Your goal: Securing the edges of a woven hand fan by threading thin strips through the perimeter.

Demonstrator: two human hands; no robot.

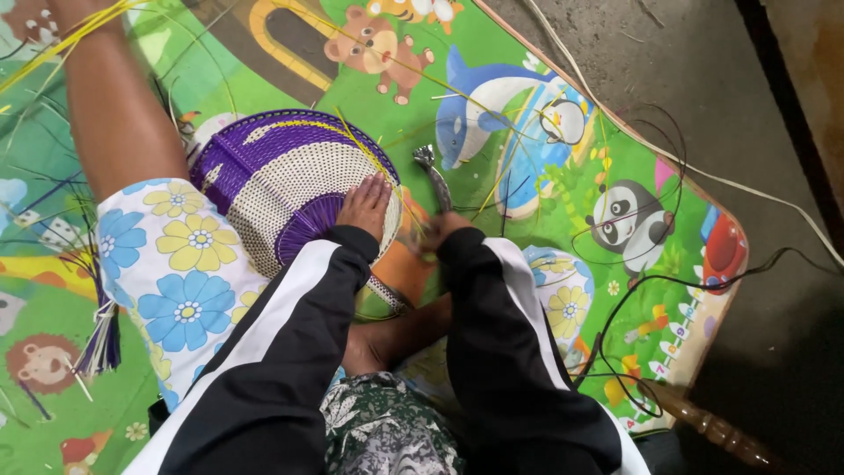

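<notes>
My left hand: my left hand lies flat on the woven basket, fingers together and stretched out, pressing rather than gripping, just left of the frame's middle.
My right hand: my right hand sits closed round the lower end of a metal tool, whose grey tip points up toward the frame's top; my sleeve hides most of the fingers.
Basket's place: it rests on its side against my knee, centre-left of the frame, its purple and white dome turned toward me.
Basket's feel: I judge it light and springy, stiff enough to hold its round shape but able to give under a hard press.
Surface: the plastic-looking strips seem smooth and a bit slippery, so a flat palm would slide sooner than a curled grip.
Where to hold: the rim at the lower right, by my palm, looks the firmest edge; the dome's middle is better for steadying only.
Weak spots: the loose yellow strands trailing across the weave could snag or pull out if tugged.
Tool's feel: it looks hard, narrow and fairly heavy for its size, best held low on the shaft.
Around me: a bright play mat with cartoon animals lies beneath, a bundle of purple strips lies at lower left, and dark cords curl at the right.
</notes>
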